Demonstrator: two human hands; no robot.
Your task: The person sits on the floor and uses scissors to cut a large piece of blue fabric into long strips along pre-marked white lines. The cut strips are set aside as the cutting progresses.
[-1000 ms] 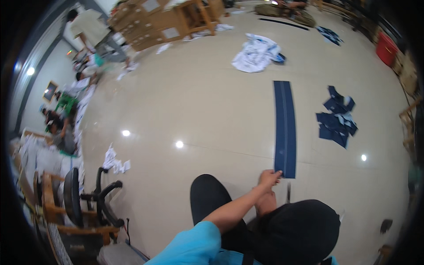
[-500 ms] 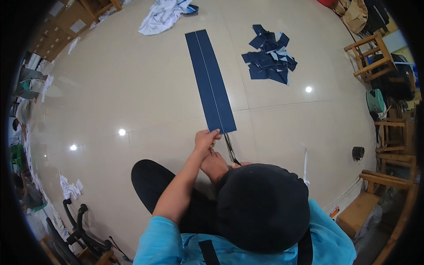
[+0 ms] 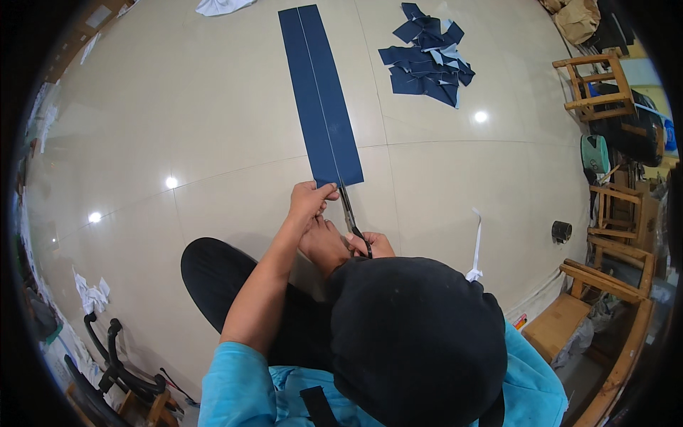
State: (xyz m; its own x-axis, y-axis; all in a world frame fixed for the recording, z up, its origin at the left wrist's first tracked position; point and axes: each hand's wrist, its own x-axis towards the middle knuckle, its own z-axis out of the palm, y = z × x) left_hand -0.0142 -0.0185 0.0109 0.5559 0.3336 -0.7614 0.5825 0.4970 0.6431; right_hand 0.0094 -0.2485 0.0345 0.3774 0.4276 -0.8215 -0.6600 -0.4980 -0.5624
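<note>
A long navy strip of fabric (image 3: 318, 92), marked lengthwise with a white line, lies on the floor ahead of me. My left hand (image 3: 311, 199) pinches its near edge, left of the line, between thumb and fingers. In my right hand (image 3: 373, 244) are dark-handled scissors (image 3: 348, 213), their blades reaching the near end of the strip beside the line. One blade tip shows on top of the fabric. My bare foot (image 3: 324, 242) rests just under the left hand. Part of my right hand is hidden behind a black cap (image 3: 420, 341).
Navy offcuts (image 3: 430, 60) lie in a heap at the far right. Wooden stools (image 3: 596, 85) line the right side, near a black roll (image 3: 561, 231). A white scrap (image 3: 92, 292) and a black chair-like frame (image 3: 117, 356) are at the left.
The scissor blades have come onto the strip's near edge, and more of my right hand shows. The whole view has shifted, so the floor things sit higher. My left hand still pinches the fabric.
</note>
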